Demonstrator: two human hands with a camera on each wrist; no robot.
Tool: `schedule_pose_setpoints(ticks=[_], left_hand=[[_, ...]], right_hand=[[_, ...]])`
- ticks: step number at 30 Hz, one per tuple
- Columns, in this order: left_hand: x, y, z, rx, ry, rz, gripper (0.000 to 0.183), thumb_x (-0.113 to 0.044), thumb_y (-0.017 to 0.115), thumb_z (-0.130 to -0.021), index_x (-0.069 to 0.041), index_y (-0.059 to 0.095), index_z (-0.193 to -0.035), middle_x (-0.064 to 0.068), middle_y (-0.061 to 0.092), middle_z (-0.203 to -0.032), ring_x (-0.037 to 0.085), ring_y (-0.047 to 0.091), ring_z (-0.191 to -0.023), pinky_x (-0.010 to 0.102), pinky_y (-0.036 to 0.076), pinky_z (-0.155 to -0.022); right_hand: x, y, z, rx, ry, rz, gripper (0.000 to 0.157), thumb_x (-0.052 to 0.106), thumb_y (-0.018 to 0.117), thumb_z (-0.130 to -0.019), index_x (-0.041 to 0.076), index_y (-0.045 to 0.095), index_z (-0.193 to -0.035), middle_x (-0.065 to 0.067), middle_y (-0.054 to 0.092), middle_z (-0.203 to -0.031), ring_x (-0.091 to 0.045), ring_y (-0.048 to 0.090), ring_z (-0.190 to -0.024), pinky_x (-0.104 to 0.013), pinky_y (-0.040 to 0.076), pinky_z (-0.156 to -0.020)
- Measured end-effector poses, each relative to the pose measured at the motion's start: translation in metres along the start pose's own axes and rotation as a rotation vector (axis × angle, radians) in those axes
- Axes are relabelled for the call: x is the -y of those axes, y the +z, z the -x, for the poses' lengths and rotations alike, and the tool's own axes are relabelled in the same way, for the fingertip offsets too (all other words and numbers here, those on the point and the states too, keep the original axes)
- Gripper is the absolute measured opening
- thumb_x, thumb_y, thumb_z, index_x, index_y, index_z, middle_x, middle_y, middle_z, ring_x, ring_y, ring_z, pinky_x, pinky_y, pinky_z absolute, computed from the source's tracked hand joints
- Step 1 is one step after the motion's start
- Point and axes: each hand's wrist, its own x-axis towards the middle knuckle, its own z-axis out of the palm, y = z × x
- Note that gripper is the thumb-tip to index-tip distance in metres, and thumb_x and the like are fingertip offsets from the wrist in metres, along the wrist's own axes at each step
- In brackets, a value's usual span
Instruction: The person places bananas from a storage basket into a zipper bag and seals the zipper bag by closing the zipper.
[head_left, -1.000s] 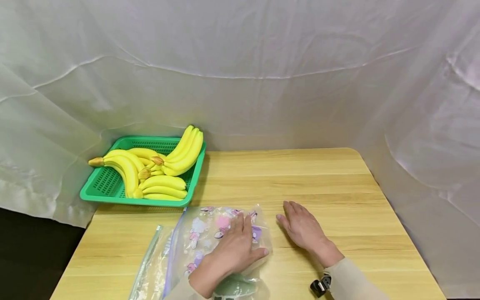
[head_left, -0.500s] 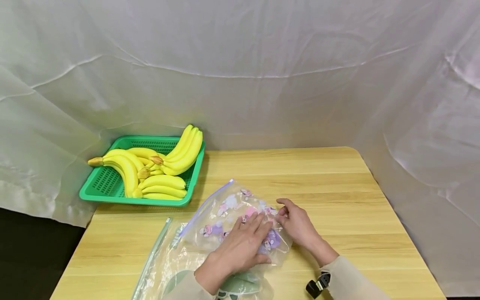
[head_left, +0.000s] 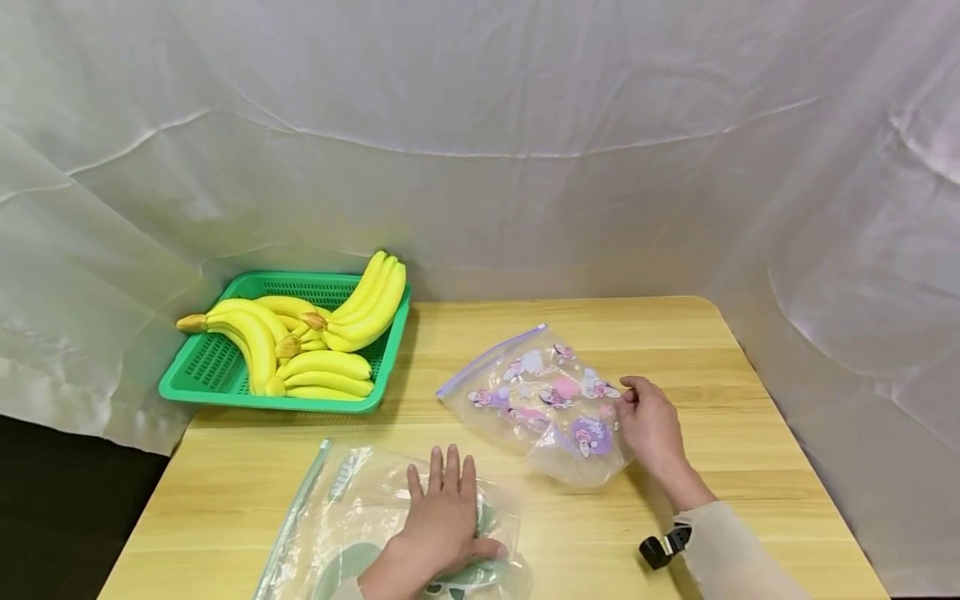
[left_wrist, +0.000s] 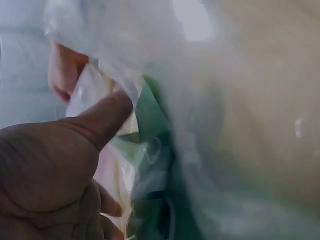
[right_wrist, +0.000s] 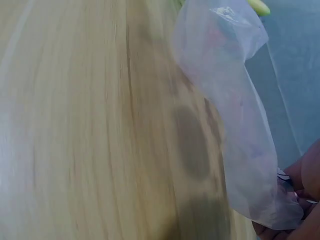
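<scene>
My right hand (head_left: pixel 654 432) pinches the edge of a clear zip bag (head_left: pixel 517 433) printed with pink and purple cartoon figures. Its purple zip edge points up and left. In the right wrist view that bag (right_wrist: pixel 245 130) hangs from the fingers, raised off the wood. My left hand (head_left: pixel 442 525), fingers spread and straight, rests on a second clear zip bag (head_left: pixel 375 492) with a green zip edge and green print. From the left wrist camera, the left hand (left_wrist: pixel 55 170) shows beside green printed plastic (left_wrist: pixel 150 115), partly blurred.
At the back left of the wooden table (head_left: pixel 750 500) stands a green plastic basket (head_left: pixel 176 392). Several bunches of bananas (head_left: pixel 326 367) lie in it, some over the rim. A pale fabric curtain (head_left: pixel 480 208) encloses the back and sides.
My right hand has gripped the purple-zip bag and drawn it right and away from the green-zip bag beneath. My left hand has come off it and now lies on the lower bag.
</scene>
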Motion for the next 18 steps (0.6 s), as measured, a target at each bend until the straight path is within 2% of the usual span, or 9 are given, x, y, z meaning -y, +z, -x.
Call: schedule_pose_setpoints(ticks=[2, 4, 7, 9, 11, 15, 18], left_hand=[[0.01, 0.0, 0.0, 0.002, -0.032, -0.003, 0.117, -0.076, 0.062, -0.07, -0.004, 0.024, -0.153, 0.025, 0.013, -0.16, 0.046, 0.006, -0.148, 0.073, 0.006, -0.111], [0.021, -0.003, -0.001, -0.038, -0.054, 0.001, 0.106, -0.066, 0.065, -0.077, -0.003, 0.026, -0.153, 0.024, 0.015, -0.16, 0.046, 0.009, -0.148, 0.071, 0.005, -0.112], [0.038, -0.011, -0.001, -0.098, -0.079, 0.0, 0.077, -0.037, 0.061, -0.093, -0.001, 0.027, -0.152, 0.024, 0.018, -0.159, 0.045, 0.013, -0.148, 0.068, 0.009, -0.114], [0.049, -0.016, 0.0, -0.127, -0.086, 0.007, 0.063, -0.017, 0.053, -0.096, 0.0, 0.028, -0.151, 0.024, 0.021, -0.158, 0.045, 0.017, -0.147, 0.066, 0.014, -0.114], [0.059, -0.021, 0.0, -0.136, -0.099, 0.013, 0.058, -0.003, 0.045, -0.096, 0.0, 0.028, -0.151, 0.025, 0.024, -0.157, 0.046, 0.021, -0.145, 0.065, 0.019, -0.113], [0.073, -0.028, 0.0, -0.143, -0.091, 0.016, 0.054, 0.001, 0.042, -0.097, 0.003, 0.03, -0.149, 0.028, 0.032, -0.153, 0.049, 0.03, -0.141, 0.065, 0.028, -0.109], [0.077, -0.035, -0.001, -0.167, -0.071, -0.007, 0.051, -0.001, 0.044, -0.097, 0.004, 0.034, -0.147, 0.029, 0.037, -0.15, 0.049, 0.036, -0.137, 0.064, 0.035, -0.105]], right_hand=[[-0.004, -0.002, -0.001, -0.013, 0.018, 0.004, 0.033, 0.007, 0.058, -0.092, 0.0, 0.058, -0.124, -0.012, 0.061, -0.097, -0.028, 0.058, -0.086, -0.042, 0.046, -0.075], [-0.008, -0.005, -0.002, -0.031, 0.043, 0.008, 0.033, 0.008, 0.057, -0.092, -0.001, 0.058, -0.124, -0.013, 0.061, -0.098, -0.029, 0.058, -0.086, -0.043, 0.045, -0.076], [-0.014, -0.009, -0.001, -0.042, 0.096, 0.017, 0.035, 0.012, 0.054, -0.092, -0.001, 0.057, -0.124, -0.014, 0.059, -0.1, -0.03, 0.055, -0.088, -0.044, 0.044, -0.075], [-0.018, -0.012, 0.0, -0.036, 0.134, 0.031, 0.037, 0.015, 0.053, -0.092, -0.001, 0.057, -0.125, -0.014, 0.057, -0.101, -0.031, 0.054, -0.089, -0.044, 0.043, -0.075], [-0.021, -0.014, 0.003, -0.028, 0.166, 0.047, 0.038, 0.018, 0.053, -0.092, -0.001, 0.057, -0.125, -0.014, 0.056, -0.1, -0.031, 0.053, -0.089, -0.043, 0.042, -0.073], [-0.021, -0.018, 0.012, 0.019, 0.18, 0.077, 0.038, 0.022, 0.053, -0.091, -0.001, 0.058, -0.121, -0.015, 0.059, -0.094, -0.03, 0.056, -0.082, -0.041, 0.041, -0.066], [-0.014, -0.017, 0.022, 0.076, 0.169, 0.081, 0.036, 0.026, 0.054, -0.091, 0.001, 0.06, -0.117, -0.012, 0.064, -0.089, -0.026, 0.059, -0.075, -0.037, 0.042, -0.062]])
